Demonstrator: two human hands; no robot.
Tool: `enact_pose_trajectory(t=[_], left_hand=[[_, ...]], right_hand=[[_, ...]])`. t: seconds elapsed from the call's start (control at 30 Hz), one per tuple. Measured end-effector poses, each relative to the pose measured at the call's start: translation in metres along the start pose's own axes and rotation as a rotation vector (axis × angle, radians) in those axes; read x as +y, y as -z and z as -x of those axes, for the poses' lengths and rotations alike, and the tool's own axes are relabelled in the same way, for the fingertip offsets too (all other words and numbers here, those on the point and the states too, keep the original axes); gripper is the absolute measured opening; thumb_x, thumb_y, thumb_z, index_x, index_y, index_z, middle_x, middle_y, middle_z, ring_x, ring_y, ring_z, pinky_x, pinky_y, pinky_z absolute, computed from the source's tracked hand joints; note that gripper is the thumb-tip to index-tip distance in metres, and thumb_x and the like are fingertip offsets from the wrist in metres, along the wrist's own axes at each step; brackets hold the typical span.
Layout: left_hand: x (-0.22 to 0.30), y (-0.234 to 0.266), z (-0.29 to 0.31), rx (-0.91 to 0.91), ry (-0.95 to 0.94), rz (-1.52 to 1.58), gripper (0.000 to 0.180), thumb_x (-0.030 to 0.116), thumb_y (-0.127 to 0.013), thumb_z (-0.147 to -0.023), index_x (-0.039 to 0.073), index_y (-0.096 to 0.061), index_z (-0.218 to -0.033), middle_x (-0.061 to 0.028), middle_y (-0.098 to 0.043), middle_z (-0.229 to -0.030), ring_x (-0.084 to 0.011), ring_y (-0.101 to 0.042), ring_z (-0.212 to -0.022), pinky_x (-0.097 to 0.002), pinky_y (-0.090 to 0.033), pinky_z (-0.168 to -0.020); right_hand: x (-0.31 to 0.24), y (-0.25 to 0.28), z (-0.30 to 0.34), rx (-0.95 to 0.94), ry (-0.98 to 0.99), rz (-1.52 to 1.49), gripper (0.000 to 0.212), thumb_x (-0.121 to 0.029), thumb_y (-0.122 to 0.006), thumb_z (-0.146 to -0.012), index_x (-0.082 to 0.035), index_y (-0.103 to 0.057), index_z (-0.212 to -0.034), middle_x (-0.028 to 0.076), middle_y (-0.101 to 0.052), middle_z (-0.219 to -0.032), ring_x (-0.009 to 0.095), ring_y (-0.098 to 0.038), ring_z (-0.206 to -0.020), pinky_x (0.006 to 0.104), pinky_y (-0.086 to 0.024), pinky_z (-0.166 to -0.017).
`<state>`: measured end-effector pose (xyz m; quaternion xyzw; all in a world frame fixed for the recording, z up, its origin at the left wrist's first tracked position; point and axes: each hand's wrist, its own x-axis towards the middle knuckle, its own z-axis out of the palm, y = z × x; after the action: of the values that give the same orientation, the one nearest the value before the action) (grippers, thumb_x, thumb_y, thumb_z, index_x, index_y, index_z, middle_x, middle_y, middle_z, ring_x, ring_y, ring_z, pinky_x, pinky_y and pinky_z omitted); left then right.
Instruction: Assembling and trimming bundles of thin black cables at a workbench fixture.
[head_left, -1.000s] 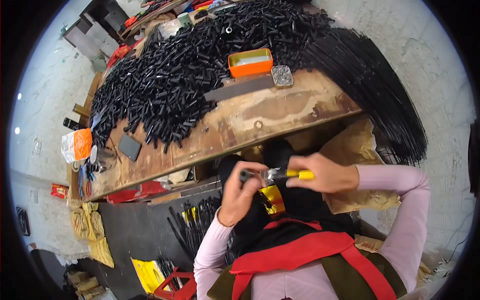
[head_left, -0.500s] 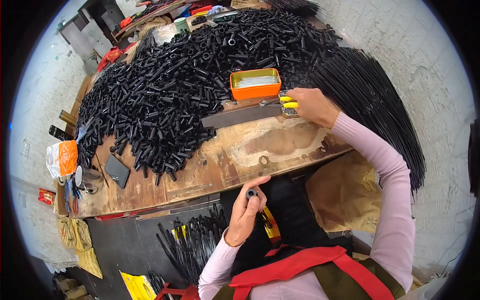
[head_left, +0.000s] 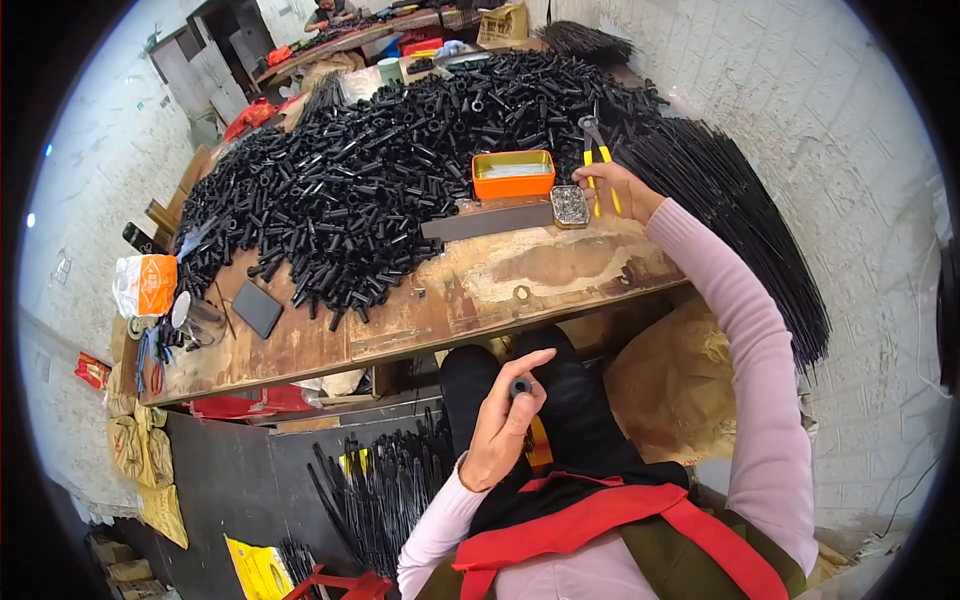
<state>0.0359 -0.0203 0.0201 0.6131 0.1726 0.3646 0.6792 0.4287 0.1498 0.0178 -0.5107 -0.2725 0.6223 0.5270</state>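
My left hand (head_left: 497,425) is above my lap, its fingers closed round a short black plastic tube (head_left: 520,386) whose open end points up. The index finger sticks out past the tube. Over the right part of the wooden table, my right hand (head_left: 625,190) holds pliers (head_left: 590,128) with yellow handles, their metal jaws pointing away from me. Beside that hand is a small tin of tiny metal parts (head_left: 570,206). An orange tin (head_left: 514,185) with thin pale pieces in it stands just behind and to the left.
A large heap of black tubes (head_left: 350,190) covers much of the wooden table (head_left: 440,310). Long black rods (head_left: 730,220) lie bundled at the right. A flat grey strip (head_left: 490,222) sits before the orange tin. At far left are a dark flat box (head_left: 257,308) and a clear cup (head_left: 200,318).
The pliers have swung from pointing left to pointing away from me, and the small tin beside them is now uncovered. My left hand still holds the tube. The whole view has shifted slightly.
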Motion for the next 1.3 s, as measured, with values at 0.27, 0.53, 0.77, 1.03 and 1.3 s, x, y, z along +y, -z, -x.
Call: enact_pose_trajectory(t=[0.27, 0.53, 0.77, 1.03, 1.3], left_hand=[[0.018, -0.012, 0.039, 0.043, -0.056, -0.013, 0.07, 0.056, -0.043, -0.099, -0.002, -0.042, -0.138, -0.0016, -0.042, -0.076, -0.0102, -0.037, -0.069, -0.0252, -0.03, -0.063], [0.006, -0.013, 0.027, 0.105, -0.086, 0.024, 0.056, 0.044, -0.044, -0.102, -0.003, -0.045, -0.133, -0.002, -0.04, -0.076, -0.0109, -0.037, -0.07, -0.0253, -0.032, -0.063], [-0.006, -0.029, 0.001, 0.095, -0.037, 0.054, 0.044, 0.034, -0.039, -0.105, 0.001, -0.048, -0.134, 0.0015, -0.041, -0.075, -0.0065, -0.035, -0.067, -0.0213, -0.029, -0.061], [-0.008, -0.049, -0.008, 0.155, -0.099, -0.039, 0.056, 0.042, -0.033, -0.106, -0.002, -0.047, -0.136, 0.0018, -0.042, -0.074, -0.0061, -0.034, -0.066, -0.0208, -0.028, -0.059], [-0.01, -0.057, -0.015, 0.033, -0.034, -0.012, 0.063, 0.047, -0.03, -0.106, -0.003, -0.043, -0.142, 0.0029, -0.045, -0.076, -0.0061, -0.039, -0.069, -0.0201, -0.03, -0.06]], right_hand=[[0.02, -0.025, 0.024, -0.015, 0.057, -0.317, 0.007, -0.008, -0.065, -0.088, -0.002, -0.062, -0.089, 0.006, -0.062, -0.075, 0.016, -0.061, -0.067, 0.0296, -0.053, -0.062], [0.074, -0.117, 0.187, -0.272, 0.125, -0.118, 0.016, -0.016, -0.062, -0.092, -0.005, -0.061, -0.103, 0.003, -0.061, -0.089, 0.013, -0.06, -0.077, 0.0275, -0.05, -0.073], [0.089, -0.128, 0.238, -0.242, 0.14, -0.042, 0.019, -0.014, -0.065, -0.091, -0.003, -0.06, -0.105, 0.007, -0.063, -0.091, 0.017, -0.065, -0.077, 0.0304, -0.053, -0.069], [0.117, -0.118, 0.244, -0.24, 0.26, -0.162, 0.019, -0.016, -0.066, -0.093, -0.003, -0.058, -0.104, 0.007, -0.063, -0.091, 0.019, -0.065, -0.08, 0.0283, -0.051, -0.071], [0.123, -0.129, 0.256, -0.142, 0.421, 0.041, 0.024, -0.026, -0.062, -0.096, -0.003, -0.059, -0.102, 0.001, -0.058, -0.084, 0.008, -0.052, -0.071, 0.0205, -0.032, -0.057]])
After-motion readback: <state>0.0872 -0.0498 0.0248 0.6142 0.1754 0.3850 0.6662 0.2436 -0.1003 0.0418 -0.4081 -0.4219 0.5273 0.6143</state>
